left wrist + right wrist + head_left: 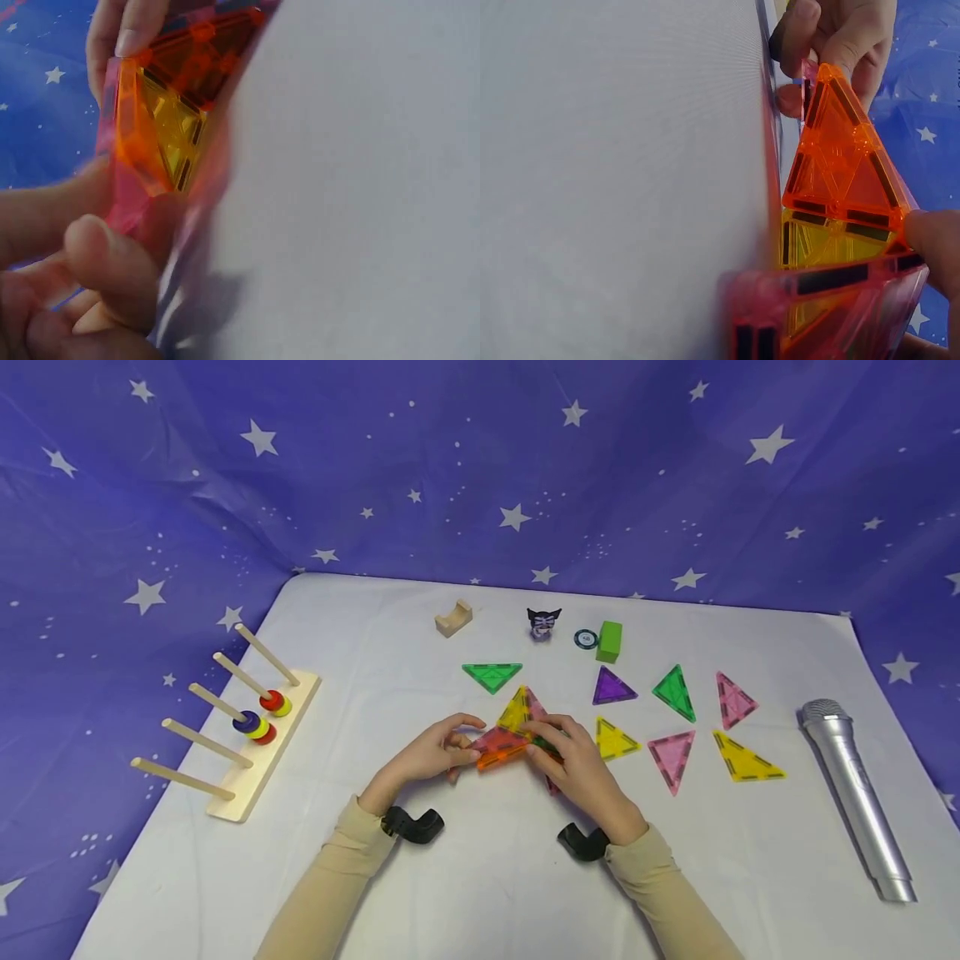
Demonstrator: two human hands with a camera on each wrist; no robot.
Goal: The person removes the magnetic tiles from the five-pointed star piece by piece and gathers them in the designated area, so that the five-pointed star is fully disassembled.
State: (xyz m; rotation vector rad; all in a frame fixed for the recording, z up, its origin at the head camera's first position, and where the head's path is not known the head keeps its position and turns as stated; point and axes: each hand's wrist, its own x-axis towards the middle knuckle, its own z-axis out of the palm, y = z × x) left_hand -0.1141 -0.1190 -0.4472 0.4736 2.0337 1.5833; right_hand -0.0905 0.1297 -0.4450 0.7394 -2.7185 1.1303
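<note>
Several translucent triangular magnetic tiles stand joined between the hands, among them a yellow one point(514, 712), a red-pink one point(495, 741) and an orange one point(838, 169). At the left tip of the structure, my left hand point(433, 753) pinches the red-pink and orange tiles between thumb and fingers. My right hand point(583, 772) grips the joined tiles from the right, its thumb at the orange tile's corner in the right wrist view. A pink tile point(847, 300) stands out toward that camera. A green tile is mostly hidden under the right hand.
Loose tiles lie around, including a green one point(492, 676), a purple one point(612, 687) and a yellow one point(746, 758). Behind are a wooden block point(454, 619), a small figure point(542, 623), a chip point(586, 639) and a green block point(610, 642). A peg stacker point(262, 764) and microphone point(858, 797) flank them.
</note>
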